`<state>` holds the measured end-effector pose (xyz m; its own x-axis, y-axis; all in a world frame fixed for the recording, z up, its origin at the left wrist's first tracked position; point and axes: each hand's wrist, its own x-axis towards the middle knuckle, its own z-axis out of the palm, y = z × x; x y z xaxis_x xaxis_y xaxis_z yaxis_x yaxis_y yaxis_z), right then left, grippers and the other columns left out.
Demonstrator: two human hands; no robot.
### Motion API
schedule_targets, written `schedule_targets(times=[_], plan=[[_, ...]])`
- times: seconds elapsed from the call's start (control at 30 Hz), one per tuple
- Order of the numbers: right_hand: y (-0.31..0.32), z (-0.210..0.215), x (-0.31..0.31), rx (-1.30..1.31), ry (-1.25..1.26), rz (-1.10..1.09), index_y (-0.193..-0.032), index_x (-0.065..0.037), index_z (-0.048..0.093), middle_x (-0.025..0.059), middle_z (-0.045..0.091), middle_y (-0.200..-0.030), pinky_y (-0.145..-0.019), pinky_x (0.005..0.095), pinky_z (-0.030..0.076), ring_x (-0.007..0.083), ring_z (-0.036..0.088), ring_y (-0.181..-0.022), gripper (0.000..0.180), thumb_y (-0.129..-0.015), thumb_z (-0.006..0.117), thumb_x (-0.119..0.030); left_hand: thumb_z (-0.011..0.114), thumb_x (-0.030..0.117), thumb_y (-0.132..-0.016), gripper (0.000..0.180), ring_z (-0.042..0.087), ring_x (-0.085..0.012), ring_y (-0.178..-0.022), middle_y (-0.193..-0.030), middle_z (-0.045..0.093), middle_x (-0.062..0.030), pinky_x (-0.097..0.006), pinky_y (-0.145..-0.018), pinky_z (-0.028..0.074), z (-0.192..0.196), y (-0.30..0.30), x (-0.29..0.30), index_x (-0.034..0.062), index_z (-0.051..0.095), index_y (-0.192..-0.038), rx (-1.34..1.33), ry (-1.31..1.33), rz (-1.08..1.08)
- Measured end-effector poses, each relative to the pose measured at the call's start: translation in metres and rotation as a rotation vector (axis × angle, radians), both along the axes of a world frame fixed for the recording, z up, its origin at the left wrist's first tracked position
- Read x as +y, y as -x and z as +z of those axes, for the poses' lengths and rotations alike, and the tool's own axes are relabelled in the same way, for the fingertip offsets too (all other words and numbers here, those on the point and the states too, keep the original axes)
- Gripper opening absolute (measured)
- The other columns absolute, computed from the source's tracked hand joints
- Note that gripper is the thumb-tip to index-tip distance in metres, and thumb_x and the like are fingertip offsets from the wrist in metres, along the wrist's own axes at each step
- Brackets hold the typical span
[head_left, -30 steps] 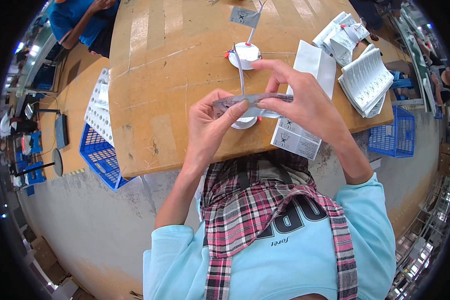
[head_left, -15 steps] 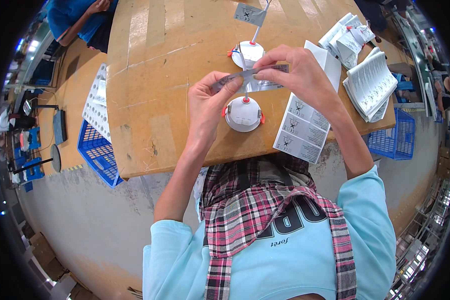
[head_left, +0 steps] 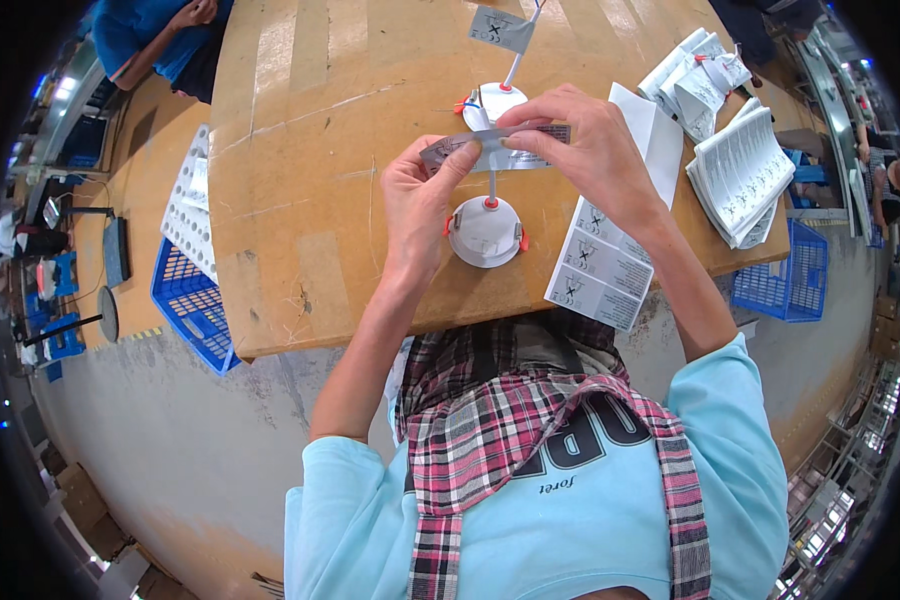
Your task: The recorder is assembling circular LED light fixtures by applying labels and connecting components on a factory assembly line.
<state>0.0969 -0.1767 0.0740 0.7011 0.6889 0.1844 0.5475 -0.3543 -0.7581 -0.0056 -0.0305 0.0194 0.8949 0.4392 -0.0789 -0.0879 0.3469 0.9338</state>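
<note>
Between my hands a silver label is stretched across the white cable of a round white light fitting. That fitting lies on the table near me, with red-tipped clips at its sides. My left hand pinches the label by the cable, thumb on top. My right hand grips it just right of the cable, its fingers curled over the upper edge. Beyond my hands lies a second light fitting, its cable bearing a folded silver label. A sheet of silver labels lies under my right forearm.
Stacked printed leaflets lie at the table's right edge, with more papers behind. Blue plastic crates stand below the table on both sides, the left one with a white perforated tray. Another person is at the far left.
The label between my hands has tilted, showing more of its face, and shifted slightly away from me. My right hand has moved slightly left. The near light fitting stays in place.
</note>
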Motion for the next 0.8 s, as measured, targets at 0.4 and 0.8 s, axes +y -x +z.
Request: schedule_targets(times=[0.4,0.8], plan=[[-0.002,-0.006,0.003,0.004,-0.005,-0.008,-0.095,-0.006,0.071,0.0121,0.063,-0.082,-0.074,0.0328,0.046,0.0212,0.061,-0.076,0.019,-0.082,0.065,-0.018,0.069,0.013,-0.085,0.010,0.053,-0.0030,-0.071,-0.079,0.064,0.0016,-0.020,-0.065,0.040,-0.005,-0.002,0.002,0.0034,0.066,-0.088,-0.005,0.044,0.002],[-0.002,-0.004,0.001,0.056,0.002,-0.017,-0.094,-0.004,0.071,0.0137,0.064,-0.085,-0.074,0.0313,0.049,0.0213,0.063,-0.078,0.018,-0.081,0.067,-0.017,0.067,0.013,-0.086,0.013,0.056,-0.0056,-0.081,-0.086,0.065,-0.0011,-0.022,-0.079,0.043,-0.012,-0.005,0.009,0.0023,0.064,-0.092,-0.001,0.121,-0.119]])
